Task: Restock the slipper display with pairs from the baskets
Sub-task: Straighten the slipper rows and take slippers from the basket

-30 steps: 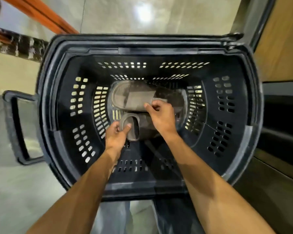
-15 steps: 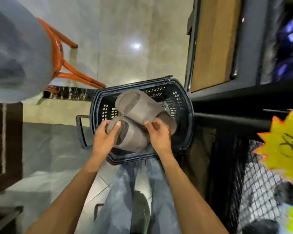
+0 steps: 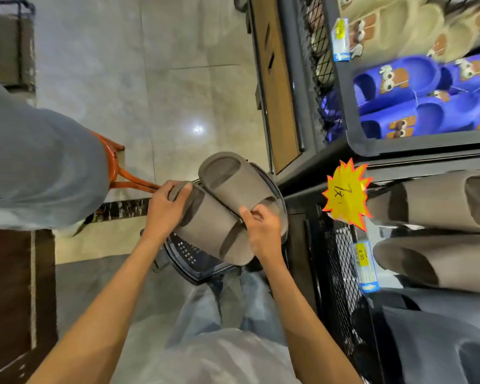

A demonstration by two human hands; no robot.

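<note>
Left grip, right grip hold slippers between them.

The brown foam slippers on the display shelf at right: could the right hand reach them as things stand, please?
Probably yes. The right hand, gripping the brown slipper pair, is beside the shelved brown foam slippers with open air between; only a yellow starburst price tag juts nearby.

The brown slippers hide most of the basket; the starburst tag has unreadable writing.
</note>
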